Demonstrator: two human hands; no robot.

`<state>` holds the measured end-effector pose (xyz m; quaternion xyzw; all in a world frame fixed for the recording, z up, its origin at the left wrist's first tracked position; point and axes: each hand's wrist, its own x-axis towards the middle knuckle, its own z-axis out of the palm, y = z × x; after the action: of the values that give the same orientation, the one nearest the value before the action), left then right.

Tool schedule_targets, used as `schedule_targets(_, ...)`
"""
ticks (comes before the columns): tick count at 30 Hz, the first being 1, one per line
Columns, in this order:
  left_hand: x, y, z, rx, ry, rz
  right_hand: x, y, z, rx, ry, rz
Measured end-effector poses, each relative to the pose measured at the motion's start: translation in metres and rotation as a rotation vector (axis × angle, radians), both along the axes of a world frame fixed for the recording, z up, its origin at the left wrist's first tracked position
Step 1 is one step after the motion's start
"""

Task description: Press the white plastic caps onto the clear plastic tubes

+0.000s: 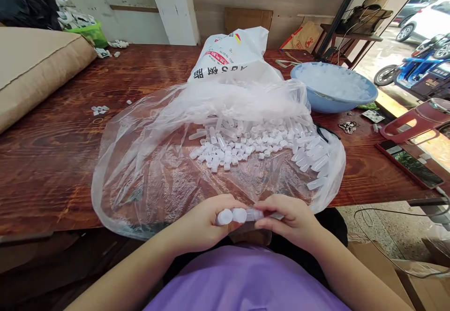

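Note:
My left hand (202, 222) is closed around small white plastic tubes (232, 216); two round white caps face up between thumb and fingers. Beside them, a translucent tube (253, 215) reaches across to my right hand (293, 217). Thumb and fingers of that hand pinch its right end, partly hiding it. Both hands are just above the front edge of a clear plastic bag (168, 184). On the bag lie a heap of loose white caps (228, 154) and several translucent tubes (312, 154), the caps mostly in the middle and the tubes at the right.
A blue basin (333, 102) full of whitish pieces stands at the back right, with a printed white sack (232, 53) left of it. A phone (409, 163) and a pink bottle (418, 118) are at the right edge. A tan padded sack (42, 67) occupies the left.

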<state>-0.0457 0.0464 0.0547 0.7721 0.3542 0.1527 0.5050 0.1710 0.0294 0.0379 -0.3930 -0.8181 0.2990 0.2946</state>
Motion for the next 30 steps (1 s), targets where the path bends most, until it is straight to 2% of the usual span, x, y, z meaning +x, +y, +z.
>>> schedule_targets(3,0.005,-0.005,-0.007,0.101,0.025,-0.009,-0.005,-0.002,-0.005,-0.239,-0.102,-0.155)
schedule_targets(5,0.007,-0.007,-0.013,0.199,0.074,0.001,-0.005,-0.003,-0.007,-0.297,-0.167,-0.213)
schedule_targets(7,0.007,-0.009,-0.019,0.267,0.118,0.029,-0.002,-0.005,-0.008,-0.232,-0.157,-0.185)
schedule_targets(9,0.007,-0.01,-0.023,0.281,0.135,0.045,0.001,-0.008,-0.007,-0.141,-0.116,-0.089)
schedule_targets(11,0.008,-0.011,-0.026,0.283,0.129,0.033,0.003,-0.009,-0.006,-0.136,-0.121,-0.032)
schedule_targets(15,0.014,-0.007,-0.026,0.313,0.12,0.025,0.003,-0.007,-0.008,-0.193,-0.165,-0.187)
schedule_targets(19,0.021,0.0,-0.021,0.265,0.073,0.072,0.003,-0.001,-0.014,0.074,-0.233,-0.228)
schedule_targets(20,0.022,0.0,-0.02,0.258,0.063,0.057,0.003,0.0,-0.015,0.078,-0.261,-0.221)
schedule_targets(24,0.025,-0.001,-0.017,0.279,0.061,-0.009,0.004,0.001,-0.017,-0.189,-0.15,-0.152)
schedule_targets(25,0.026,-0.002,-0.016,0.277,0.053,-0.004,0.005,0.001,-0.016,-0.169,-0.118,-0.14)
schedule_targets(28,0.03,-0.004,-0.015,0.239,0.011,0.014,0.006,0.001,-0.014,0.074,-0.139,-0.147)
schedule_targets(29,0.032,-0.005,-0.015,0.23,0.005,0.013,0.005,0.001,-0.014,0.099,-0.153,-0.172)
schedule_targets(30,0.034,-0.006,-0.015,0.23,0.009,0.011,0.003,0.002,-0.015,0.057,-0.149,-0.215)
